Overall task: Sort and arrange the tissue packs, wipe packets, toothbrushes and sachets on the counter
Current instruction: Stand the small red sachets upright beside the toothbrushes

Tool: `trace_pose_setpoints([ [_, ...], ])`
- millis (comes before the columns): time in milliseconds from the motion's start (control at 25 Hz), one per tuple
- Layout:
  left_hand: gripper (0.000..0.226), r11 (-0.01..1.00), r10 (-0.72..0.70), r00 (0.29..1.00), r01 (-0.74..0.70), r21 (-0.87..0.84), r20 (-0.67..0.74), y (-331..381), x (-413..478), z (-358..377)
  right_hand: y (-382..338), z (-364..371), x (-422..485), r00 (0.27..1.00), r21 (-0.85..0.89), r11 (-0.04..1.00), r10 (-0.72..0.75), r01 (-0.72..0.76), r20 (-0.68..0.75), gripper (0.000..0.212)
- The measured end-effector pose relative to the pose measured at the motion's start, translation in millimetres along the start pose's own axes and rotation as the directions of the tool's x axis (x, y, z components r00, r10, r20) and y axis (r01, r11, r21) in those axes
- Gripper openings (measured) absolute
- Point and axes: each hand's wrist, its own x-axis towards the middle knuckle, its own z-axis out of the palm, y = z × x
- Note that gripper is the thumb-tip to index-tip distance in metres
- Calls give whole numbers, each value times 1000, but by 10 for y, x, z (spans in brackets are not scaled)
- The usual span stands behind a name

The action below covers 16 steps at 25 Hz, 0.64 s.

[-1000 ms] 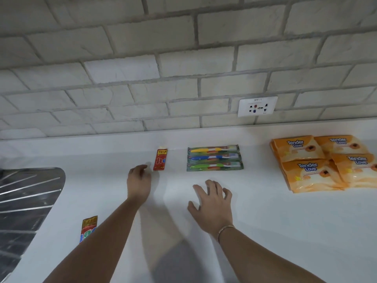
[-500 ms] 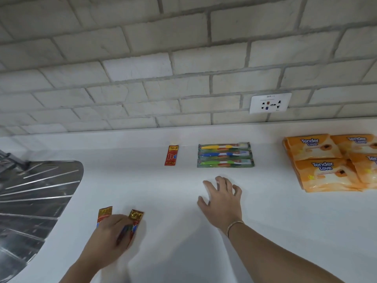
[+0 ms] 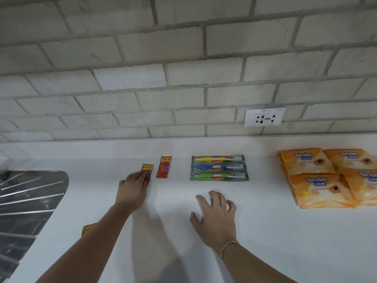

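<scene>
My left hand holds a red and yellow sachet flat against the white counter, just left of a second red sachet lying near the back. A third sachet peeks out beside my left forearm. Three packaged toothbrushes, yellow, blue and green, lie stacked side by side to the right of the sachets. Several orange tissue packs are grouped at the far right. My right hand rests open on the counter in front of the toothbrushes, fingers spread.
A steel sink drainboard takes up the left side. A grey brick wall with a white power socket rises behind the counter's raised back edge.
My left hand took a sachet from the near left of the counter and carried it back beside the red sachet. The right hand stayed in place.
</scene>
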Motion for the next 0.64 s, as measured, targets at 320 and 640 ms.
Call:
trace_pose_setpoints([
  [320,45,999,41,998,-42,25,56,160,406,52,-1,28,7,1000,-12,1000,2,-2,-17,51],
  [640,45,996,-9,1000,10,-92,7,186,321,61,-14,-10,-5,1000,3,1000,0,0,-11,53],
])
